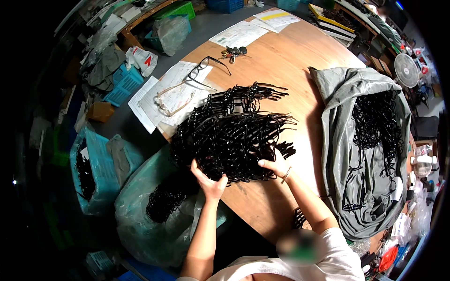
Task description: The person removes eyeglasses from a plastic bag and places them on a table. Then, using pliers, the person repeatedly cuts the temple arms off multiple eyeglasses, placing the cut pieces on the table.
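A large heap of black plastic spectacle frames (pixel 232 133) lay on the round wooden tabletop (pixel 286 61), at its near edge. The left hand (pixel 209 181) cupped the heap's near rim, fingers curled loosely around it; the right hand (pixel 274 165) lay half-open on top, seemingly steadying the pile. A grey sack (pixel 344 154) of more frames sat alongside, within reach.

Round wooden table (pixel 286 65), heap of black spectacle frames (pixel 232 133) at its centre, paper sheets (pixel 171 96) and two glasses at ten o'clock, keys (pixel 233 52) at twelve, grey sack (pixel 361 150) at three
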`<move>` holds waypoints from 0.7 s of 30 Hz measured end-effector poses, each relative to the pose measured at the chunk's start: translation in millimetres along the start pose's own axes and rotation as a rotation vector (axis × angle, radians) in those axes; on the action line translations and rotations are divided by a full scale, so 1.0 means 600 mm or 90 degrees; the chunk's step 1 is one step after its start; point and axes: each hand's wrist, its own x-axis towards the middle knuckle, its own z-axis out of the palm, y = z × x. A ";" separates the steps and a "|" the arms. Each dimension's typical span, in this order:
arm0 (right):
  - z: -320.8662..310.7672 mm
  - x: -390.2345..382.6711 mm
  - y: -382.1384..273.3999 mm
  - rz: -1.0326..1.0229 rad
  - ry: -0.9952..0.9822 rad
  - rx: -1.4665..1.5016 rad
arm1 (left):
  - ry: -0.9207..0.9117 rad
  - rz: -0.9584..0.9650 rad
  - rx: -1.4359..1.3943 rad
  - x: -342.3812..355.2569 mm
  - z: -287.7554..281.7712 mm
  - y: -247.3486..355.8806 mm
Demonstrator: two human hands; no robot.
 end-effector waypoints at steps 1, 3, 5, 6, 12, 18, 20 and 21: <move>-0.005 0.007 -0.001 -0.009 -0.007 0.031 | -0.009 0.010 0.025 0.003 0.002 0.007; -0.013 0.021 -0.001 -0.013 -0.059 0.082 | -0.007 0.045 -0.003 0.020 -0.002 0.013; -0.019 0.034 -0.020 0.055 -0.101 0.072 | 0.039 -0.129 -0.163 0.028 -0.012 0.006; -0.026 0.043 -0.012 0.058 -0.099 0.089 | -0.008 -0.094 -0.143 0.034 -0.019 -0.012; -0.001 -0.035 -0.076 0.082 -0.072 0.218 | 0.019 -0.162 -0.276 -0.010 -0.048 0.070; 0.035 -0.097 -0.153 0.208 -0.075 -0.038 | 0.078 -0.456 -0.469 -0.191 -0.079 0.056; 0.028 -0.090 -0.104 0.271 -0.043 -0.291 | 0.151 -0.586 -0.489 -0.248 -0.063 -0.018; 0.008 -0.099 -0.067 0.283 -0.029 -0.196 | 0.112 -0.614 -0.540 -0.277 -0.065 -0.061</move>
